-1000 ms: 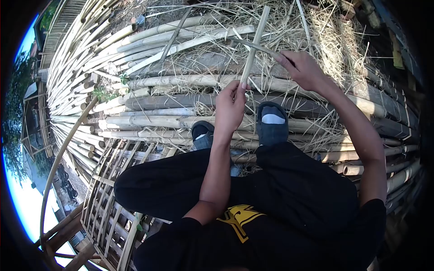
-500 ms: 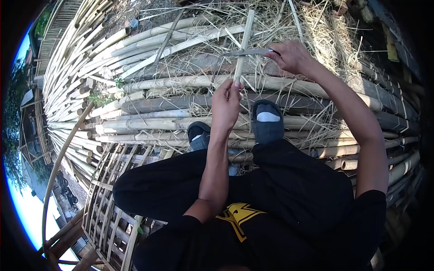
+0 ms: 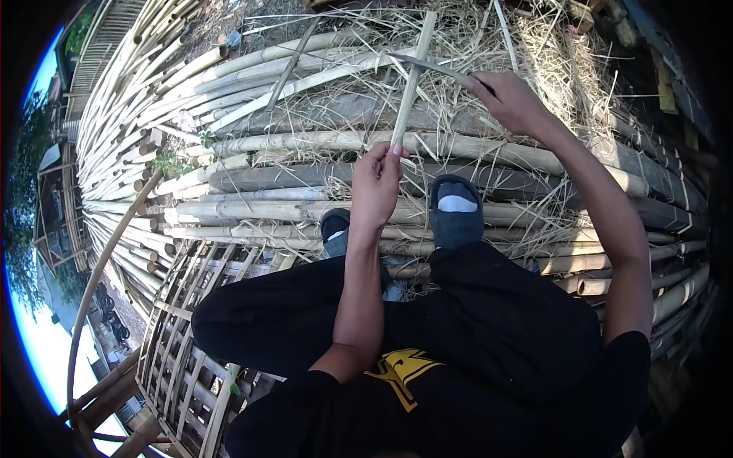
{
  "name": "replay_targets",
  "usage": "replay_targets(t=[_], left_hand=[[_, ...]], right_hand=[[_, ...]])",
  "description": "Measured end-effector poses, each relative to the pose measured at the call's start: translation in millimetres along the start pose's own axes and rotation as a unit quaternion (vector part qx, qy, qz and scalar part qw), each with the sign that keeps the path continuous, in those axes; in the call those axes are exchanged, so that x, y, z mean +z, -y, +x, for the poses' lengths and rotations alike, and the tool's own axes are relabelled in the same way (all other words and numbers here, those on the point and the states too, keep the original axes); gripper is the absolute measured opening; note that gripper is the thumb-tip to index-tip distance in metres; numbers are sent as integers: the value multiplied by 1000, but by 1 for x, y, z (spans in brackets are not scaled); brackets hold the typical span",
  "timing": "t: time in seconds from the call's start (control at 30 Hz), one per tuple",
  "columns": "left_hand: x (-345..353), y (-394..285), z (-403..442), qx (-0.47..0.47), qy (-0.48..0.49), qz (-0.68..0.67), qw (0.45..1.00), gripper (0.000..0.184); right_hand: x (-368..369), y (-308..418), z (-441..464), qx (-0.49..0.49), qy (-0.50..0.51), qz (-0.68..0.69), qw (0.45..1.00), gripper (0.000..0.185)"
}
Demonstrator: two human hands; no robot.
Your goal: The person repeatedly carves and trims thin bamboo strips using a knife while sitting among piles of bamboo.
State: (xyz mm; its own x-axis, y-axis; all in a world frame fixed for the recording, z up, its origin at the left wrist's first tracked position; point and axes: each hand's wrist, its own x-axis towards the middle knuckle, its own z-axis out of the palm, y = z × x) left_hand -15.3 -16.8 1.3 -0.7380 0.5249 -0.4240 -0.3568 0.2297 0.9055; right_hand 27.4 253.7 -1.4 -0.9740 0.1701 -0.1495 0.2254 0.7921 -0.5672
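Note:
A flat, pale bamboo strip [image 3: 408, 99] points away from me, its near end pinched in my left hand [image 3: 376, 183]. My right hand [image 3: 508, 103] is closed around the handle of a knife [image 3: 431, 66]. The narrow blade reaches leftward and crosses the strip in its upper part, seemingly touching it. Fingers of the right hand cover most of the handle. Below the hands are my feet in dark slippers [image 3: 456, 214], set on bamboo poles.
Bamboo poles [image 3: 290, 210] lie side by side under me, with thin shavings [image 3: 527, 46] scattered over them. Many more poles [image 3: 126, 130] are stacked at left. A slatted bamboo lattice [image 3: 191, 336] stands at lower left, beside a curved pole [image 3: 95, 282].
The knife has slid up along the strip, away from my left hand, and its blade now slants more. My right hand has shifted slightly right and turned. The left hand still grips the strip.

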Motion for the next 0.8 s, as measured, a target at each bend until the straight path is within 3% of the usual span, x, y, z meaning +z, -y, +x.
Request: replay_targets(t=[0.07, 0.13, 0.2, 0.27, 0.33, 0.4, 0.47, 0.53, 0.6, 0.63, 0.67, 0.73, 0.8], left_hand=[[5, -1, -4, 46, -25, 102, 993, 23], [7, -12, -10, 36, -33, 93, 994, 25], [10, -21, -14, 53, -71, 219, 972, 24], [13, -16, -14, 55, -64, 239, 967, 24], [13, -13, -16, 57, -58, 258, 963, 24], [11, -13, -20, 25, 35, 88, 995, 25], [13, -28, -21, 49, -14, 97, 994, 25], [12, -28, -18, 70, -73, 96, 990, 25], [4, -11, -5, 18, -30, 24, 999, 24], [0, -2, 1, 6, 8, -30, 1000, 23], [2, -1, 0, 0, 4, -30, 1000, 23], [9, -5, 5, 16, -36, -139, 989, 23], [3, -2, 13, 55, -49, -131, 989, 23]], right_hand=[[5, 19, -5, -19, 16, 18, 1000, 53], [16, 15, -1, -67, 10, 20, 998, 52], [24, 4, 1, -77, -1, -2, 997, 52], [28, -19, 5, -87, -8, -27, 996, 53], [21, -64, 21, -23, -75, -110, 991, 56], [-24, -121, 36, 231, -7, -67, 971, 57], [-50, -169, 30, 233, -113, -94, 961, 61], [-56, -161, 17, 167, -181, -88, 965, 62], [-42, -143, 10, 138, -199, -14, 970, 58], [-33, -115, 4, 186, -137, 160, 960, 54], [-23, -83, -3, 228, -69, 330, 914, 50], [7, -33, -10, 235, -44, 431, 870, 44], [27, 6, -17, 248, 29, 431, 867, 33]])
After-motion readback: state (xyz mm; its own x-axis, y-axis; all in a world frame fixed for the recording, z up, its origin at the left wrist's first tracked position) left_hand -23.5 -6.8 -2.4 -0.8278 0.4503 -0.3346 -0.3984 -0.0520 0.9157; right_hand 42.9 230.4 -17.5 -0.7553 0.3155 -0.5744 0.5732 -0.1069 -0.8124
